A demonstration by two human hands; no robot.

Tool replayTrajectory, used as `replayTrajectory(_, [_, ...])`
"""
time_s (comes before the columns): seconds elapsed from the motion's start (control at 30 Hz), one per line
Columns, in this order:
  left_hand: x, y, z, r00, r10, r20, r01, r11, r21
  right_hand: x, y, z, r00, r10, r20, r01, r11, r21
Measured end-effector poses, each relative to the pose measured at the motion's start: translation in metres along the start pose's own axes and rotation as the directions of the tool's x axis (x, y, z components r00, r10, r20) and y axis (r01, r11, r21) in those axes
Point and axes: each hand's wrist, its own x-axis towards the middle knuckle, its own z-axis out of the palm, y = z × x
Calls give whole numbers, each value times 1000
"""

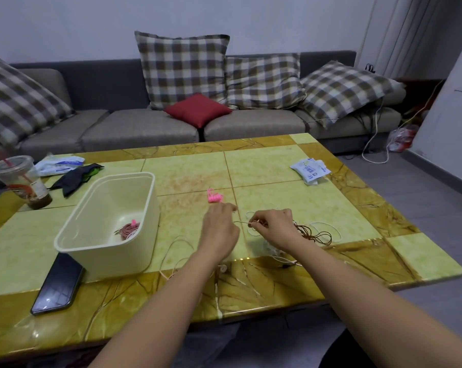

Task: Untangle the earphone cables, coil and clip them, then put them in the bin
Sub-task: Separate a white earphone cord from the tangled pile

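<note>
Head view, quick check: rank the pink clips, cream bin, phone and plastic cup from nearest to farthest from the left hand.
1. Pink clips: just beyond the left hand.
2. Cream bin: directly to its left.
3. Phone: past the bin, at its near-left corner.
4. Plastic cup: far left, behind the bin.

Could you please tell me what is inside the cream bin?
A coiled reddish-brown cable held by a pink clip lies on the floor of the bin. The near wall hides the floor strip closest to the camera.

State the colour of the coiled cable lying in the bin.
The coiled cable is reddish-brown, with a pink clip; head view.
</note>
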Motion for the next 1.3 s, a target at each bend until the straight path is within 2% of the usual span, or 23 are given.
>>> replayTrajectory(0.07, [0, 15, 10, 985, 38, 166, -30, 998, -52, 0, -6, 1, 999, -45, 23, 45, 999, 27])
replayTrajectory(0.13, [1, 19, 16, 957, -50, 285, 74, 995, -71, -3, -7, -1, 996, -68, 52, 64, 995, 80])
replayTrajectory(0.17, [-1, 18, 16, 951, -86, 296, 110, 992, -67, -5, -4, -1, 995, -68, 75, 57, 988, 140])
replayTrajectory(0.23, [-2, 12, 15, 960, -106, 259, 127, 990, -66, -10, 6, -1, 991, -40, 130, 3, 960, 279])
replayTrajectory(0.3, [-4, 6, 12, 970, -115, 216, 136, 987, -88, -13, 14, 0, 993, 37, 114, -72, 943, 324])
replayTrajectory(0.4, [-3, 3, 8, 959, -220, 176, 260, 932, -253, -15, 23, -1, 988, 144, 52, -153, 919, 362])
replayTrajectory(0.47, [0, 1, 5, 940, -299, 163, 340, 860, -381, -15, 26, 0, 988, 142, 66, -157, 907, 390])
replayTrajectory(0.57, [3, 0, 5, 929, -335, 157, 367, 784, -501, -14, 21, -2, 986, 162, 42, -164, 885, 436])
replayTrajectory(0.63, [3, 3, 3, 927, -337, 166, 369, 733, -571, -13, 15, -4, 989, 148, 10, -140, 908, 396])
replayTrajectory(0.67, [3, 3, 3, 927, -334, 173, 368, 715, -594, -13, 11, -5, 992, 117, 42, -125, 922, 367])
replayTrajectory(0.77, [3, 3, 5, 932, -313, 181, 356, 710, -608, -13, 5, -4, 982, 16, 190, -102, 887, 451])
replayTrajectory(0.9, [3, -1, 6, 933, -294, 207, 357, 695, -624, -14, 2, -4, 991, -56, 124, -14, 867, 499])
replayTrajectory(1.03, [2, -3, 6, 944, -262, 203, 331, 733, -594, -9, 1, -3, 994, -22, 105, -37, 849, 528])
replayTrajectory(1.2, [0, -4, 0, 940, -270, 210, 342, 743, -575, -12, -2, 1, 970, -12, 244, -109, 874, 474])
replayTrajectory(1.3, [-3, -3, -4, 945, -235, 229, 326, 748, -578, -12, -3, -3, 975, 8, 221, -110, 885, 453])
